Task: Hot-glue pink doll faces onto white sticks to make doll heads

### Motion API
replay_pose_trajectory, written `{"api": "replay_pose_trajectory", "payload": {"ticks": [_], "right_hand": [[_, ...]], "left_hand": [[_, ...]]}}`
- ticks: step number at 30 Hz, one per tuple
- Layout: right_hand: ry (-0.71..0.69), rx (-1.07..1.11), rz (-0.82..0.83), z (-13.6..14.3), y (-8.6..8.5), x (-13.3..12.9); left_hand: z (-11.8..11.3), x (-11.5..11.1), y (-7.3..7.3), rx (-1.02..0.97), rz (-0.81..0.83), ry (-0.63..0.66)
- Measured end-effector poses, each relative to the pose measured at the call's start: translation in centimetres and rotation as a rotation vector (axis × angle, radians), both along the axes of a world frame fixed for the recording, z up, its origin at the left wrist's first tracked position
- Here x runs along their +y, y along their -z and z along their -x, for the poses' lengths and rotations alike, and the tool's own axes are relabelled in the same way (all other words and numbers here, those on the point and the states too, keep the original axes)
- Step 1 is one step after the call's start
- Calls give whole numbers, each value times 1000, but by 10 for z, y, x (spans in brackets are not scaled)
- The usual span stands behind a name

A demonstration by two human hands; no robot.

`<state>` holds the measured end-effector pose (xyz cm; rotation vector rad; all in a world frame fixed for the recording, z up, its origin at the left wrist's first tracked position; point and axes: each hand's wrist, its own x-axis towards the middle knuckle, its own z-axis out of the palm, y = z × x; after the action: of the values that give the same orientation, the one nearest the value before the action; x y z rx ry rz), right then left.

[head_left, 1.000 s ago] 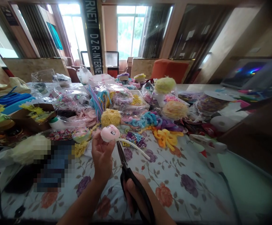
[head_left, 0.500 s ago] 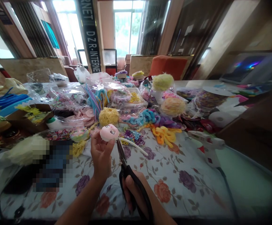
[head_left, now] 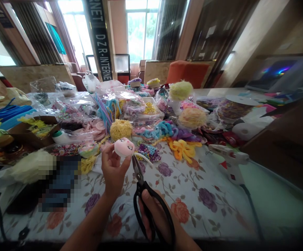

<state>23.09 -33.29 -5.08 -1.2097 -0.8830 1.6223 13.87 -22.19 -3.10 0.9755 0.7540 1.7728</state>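
Observation:
Between the fingers and thumb of my left hand [head_left: 113,172] is a pink doll head [head_left: 124,146] with painted eyes. A thin white stem [head_left: 144,159] sticks out from its right side. My right hand [head_left: 154,205] is wrapped through the handles of black-handled scissors [head_left: 141,184]. Their metal tips reach up to where the stem meets the head; whether the blades touch the stem I cannot tell. A fluffy yellow pompom [head_left: 121,130] sits just behind the head.
A flowered tablecloth [head_left: 101,219] covers the table. On the right lies a white glue gun [head_left: 230,162] with a cord. Yellow pipe cleaners [head_left: 184,150] and bagged small rings [head_left: 148,153] lie behind my hands. A brown box [head_left: 33,130] stands at left.
The doll head has turned and shifted slightly right. Its white stem points less far out to the right. The scissor handles have spread wider apart.

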Motion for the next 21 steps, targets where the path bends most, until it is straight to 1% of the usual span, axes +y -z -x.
{"api": "replay_pose_trajectory", "payload": {"ticks": [4,7,10,15,21], "right_hand": [[-28,106,71,-6,-1,5],[-16,181,154,-11,-4,11],[-18,226,248,-14,-5,17],[-33,247,315,-15,-2,22],[-26,285,315,-13,2,25]], "left_hand": [[0,7,10,115,13,37],[1,14,22,263,27,17],[2,20,30,351,24,-1],[5,23,32,413,44,-3],[7,23,33,453,49,-7]]}}
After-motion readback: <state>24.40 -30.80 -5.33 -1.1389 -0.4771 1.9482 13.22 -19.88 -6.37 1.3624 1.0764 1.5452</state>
